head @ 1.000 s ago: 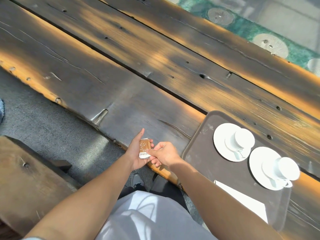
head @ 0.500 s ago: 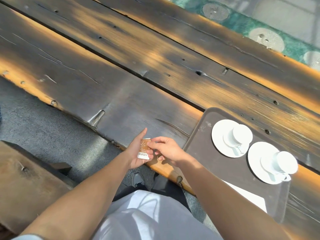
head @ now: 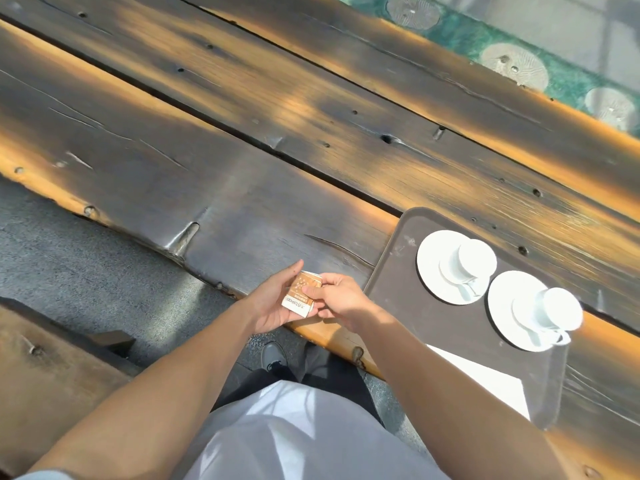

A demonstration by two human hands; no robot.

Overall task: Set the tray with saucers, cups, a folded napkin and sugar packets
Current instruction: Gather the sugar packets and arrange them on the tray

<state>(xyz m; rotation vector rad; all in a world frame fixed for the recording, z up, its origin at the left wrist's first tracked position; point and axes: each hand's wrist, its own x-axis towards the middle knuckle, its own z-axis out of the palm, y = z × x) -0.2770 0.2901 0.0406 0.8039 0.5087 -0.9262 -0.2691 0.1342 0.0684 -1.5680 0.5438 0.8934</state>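
Note:
A dark brown tray (head: 415, 306) lies on the wooden table at the right. Two white saucers (head: 429, 271) (head: 502, 306) sit on it, each with a white cup (head: 476, 259) (head: 561, 310) on top. A white folded napkin (head: 485, 379) lies at the tray's near end. Over the table's near edge, left of the tray, my left hand (head: 273, 303) cradles a small stack of brown-and-white sugar packets (head: 301, 294). My right hand (head: 341, 299) pinches the same packets with thumb and fingers.
The long dark plank table (head: 242, 150) stretches left and far from the tray. A wooden bench (head: 41, 368) stands at the lower left over grey floor. A green patterned strip (head: 512, 60) runs beyond the table's far edge.
My right hand's fingers, lifted just off the packets half a second ago, have closed on them again. Both hands stay at the table's near edge.

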